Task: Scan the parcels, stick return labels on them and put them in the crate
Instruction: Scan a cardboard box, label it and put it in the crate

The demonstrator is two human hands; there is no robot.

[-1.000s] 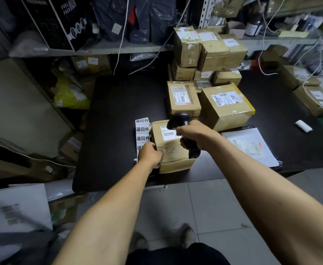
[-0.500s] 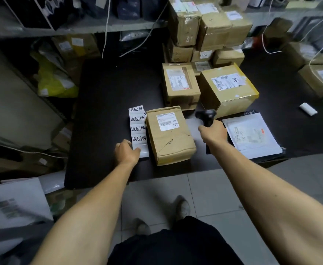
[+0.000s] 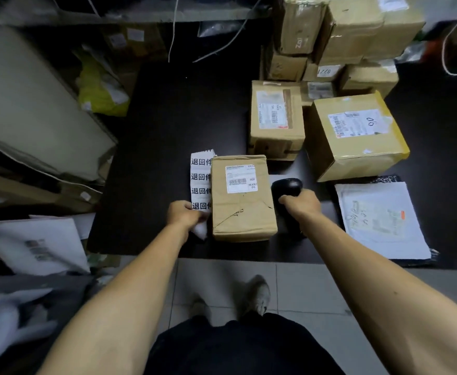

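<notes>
Nearest, the left hand [image 3: 185, 215] pinched the thin, floppy return-label strip [image 3: 200, 182] at its near end, the right hand [image 3: 301, 205] gripped the scanner [image 3: 287, 188], and between them on the table [image 3: 167, 117] lay the stiff, probably light parcel [image 3: 242, 197], best held by its sides.

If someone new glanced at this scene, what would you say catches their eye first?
Probably the brown parcel at the near edge of the black table, flanked by both hands. The left hand pinches the label strip just left of it, while the right hand grips a black scanner on its right. Behind, more boxes are stacked.
</notes>
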